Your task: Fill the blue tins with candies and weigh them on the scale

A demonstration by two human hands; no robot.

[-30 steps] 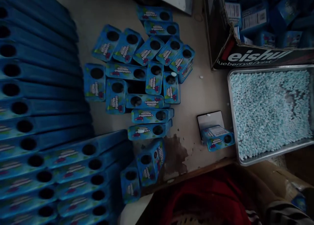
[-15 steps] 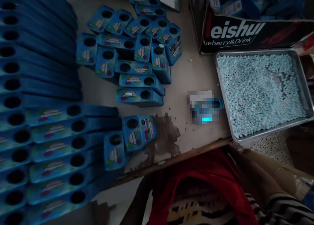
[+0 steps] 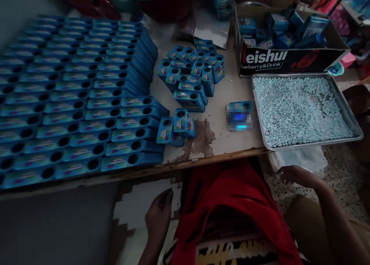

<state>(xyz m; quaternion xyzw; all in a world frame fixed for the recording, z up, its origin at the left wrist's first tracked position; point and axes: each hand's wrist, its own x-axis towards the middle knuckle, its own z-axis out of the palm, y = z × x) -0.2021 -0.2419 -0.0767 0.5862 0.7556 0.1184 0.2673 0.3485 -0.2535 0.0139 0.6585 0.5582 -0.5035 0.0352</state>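
My left hand [image 3: 159, 211] is below the table's front edge, left of the red apron [image 3: 228, 184], its fingers curled together with nothing showing in them. Past the apron on the other side, my right hand [image 3: 297, 175] hangs below the metal tray [image 3: 310, 142], fingers stretched out and holding nothing. Small pale blue and white candies [image 3: 291, 110] fill most of that tray. Left of it on the table lies a small blue item [image 3: 239, 116], partly pixelated. A loose cluster of blue boxes with round dark holes [image 3: 189, 96] stands mid-table.
Long packed rows of blue boxes [image 3: 98, 114] cover the left of the table. Behind the tray stands a black carton [image 3: 300, 60] holding more blue packs. A dark red bowl [image 3: 164, 6] and a grey sheet [image 3: 214, 29] are at the back. A clear plastic bag [image 3: 306, 159] shows below the tray.
The view has tilted and widened, showing more of the box rows and the carton. Both my hands have come into view below the table edge; earlier only an arm showed at the bottom.
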